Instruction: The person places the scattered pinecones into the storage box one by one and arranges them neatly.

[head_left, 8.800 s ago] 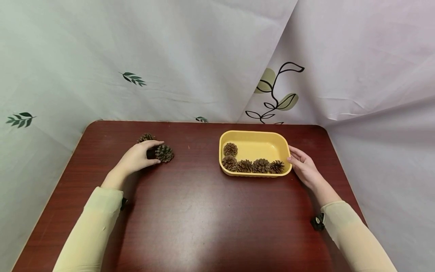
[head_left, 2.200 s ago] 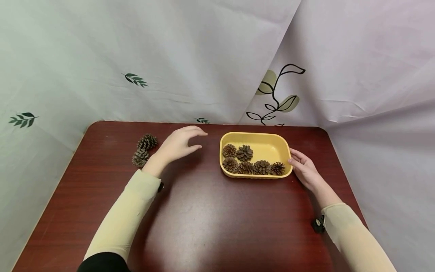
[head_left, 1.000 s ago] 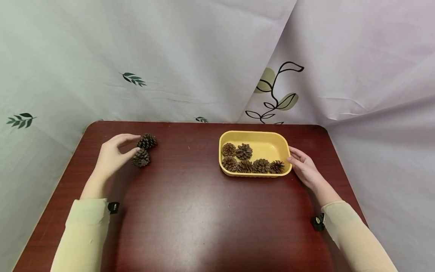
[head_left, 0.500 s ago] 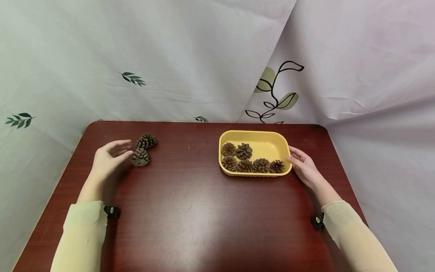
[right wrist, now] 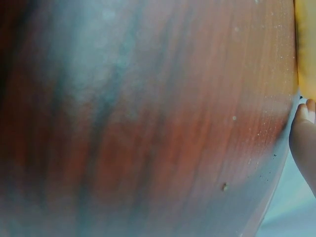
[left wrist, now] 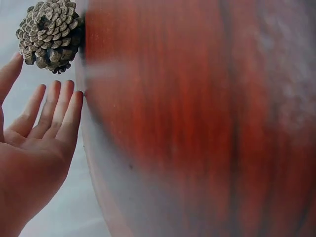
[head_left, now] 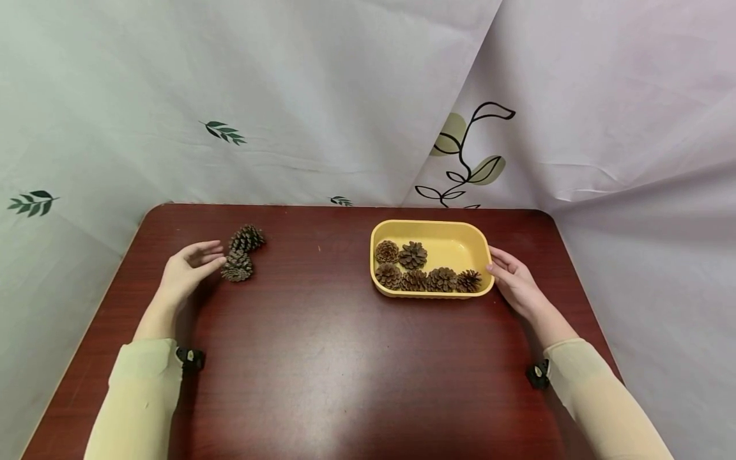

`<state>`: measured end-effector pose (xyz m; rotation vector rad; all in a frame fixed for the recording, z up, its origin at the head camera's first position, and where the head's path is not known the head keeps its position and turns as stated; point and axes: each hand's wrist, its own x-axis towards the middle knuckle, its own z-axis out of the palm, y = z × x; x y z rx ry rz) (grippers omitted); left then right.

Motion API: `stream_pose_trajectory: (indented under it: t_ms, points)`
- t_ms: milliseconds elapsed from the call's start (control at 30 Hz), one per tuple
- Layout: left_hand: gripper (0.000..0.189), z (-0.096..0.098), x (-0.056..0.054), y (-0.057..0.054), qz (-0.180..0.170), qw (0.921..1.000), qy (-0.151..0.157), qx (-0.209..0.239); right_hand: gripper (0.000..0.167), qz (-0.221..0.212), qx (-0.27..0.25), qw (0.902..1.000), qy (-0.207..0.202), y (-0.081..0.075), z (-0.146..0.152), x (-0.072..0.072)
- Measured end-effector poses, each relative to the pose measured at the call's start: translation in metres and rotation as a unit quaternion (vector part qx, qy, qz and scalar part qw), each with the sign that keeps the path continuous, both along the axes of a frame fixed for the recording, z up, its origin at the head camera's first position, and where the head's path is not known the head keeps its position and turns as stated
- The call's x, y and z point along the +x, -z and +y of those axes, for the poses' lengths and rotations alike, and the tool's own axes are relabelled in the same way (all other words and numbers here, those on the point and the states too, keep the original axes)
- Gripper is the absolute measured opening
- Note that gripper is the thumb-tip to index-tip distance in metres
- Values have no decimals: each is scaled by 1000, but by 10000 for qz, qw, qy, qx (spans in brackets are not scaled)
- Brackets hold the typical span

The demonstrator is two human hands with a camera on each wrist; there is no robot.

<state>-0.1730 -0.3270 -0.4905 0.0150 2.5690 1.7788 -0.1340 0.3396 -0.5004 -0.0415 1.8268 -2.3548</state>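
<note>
My left hand (head_left: 183, 271) lies on the left of the table with its fingers loosely extended, just left of two brown pine cones. The nearer pine cone (head_left: 237, 266) is close to the thumb; whether they touch I cannot tell. Behind it sits the other pine cone (head_left: 247, 238). In the left wrist view, a pine cone (left wrist: 49, 35) is beyond the fingertips. With its thumb at the rim, my right hand (head_left: 515, 284) holds the right end of a yellow tray (head_left: 428, 295). Several pine cones stand inside, most along its front wall, including one cone (head_left: 413, 255) in the back row.
The dark red wooden table (head_left: 322, 358) ends at a white patterned curtain (head_left: 305, 115) along the back and sides. Bare tabletop lies between the two loose cones and the tray.
A pine cone gripped by my left hand earlier is now in the tray's back row. That hand has returned left to the remaining cones, then drawn slightly back. My right hand stays put.
</note>
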Motion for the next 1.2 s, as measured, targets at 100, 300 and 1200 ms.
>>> stream_pose_trajectory:
  t_ms: [100,300,1200]
  points:
    - [51,-1,1,0,-210,9997,89,-117,46,2,-6,10000,-4,1,0,0]
    - [51,-5,4,3,-489,9981,375,-40,42,54,10,10000,-23,2,1,0]
    - [49,-3,17,-5,-614,9940,630,-654,41,41,-80,9999,-46,1,0,0]
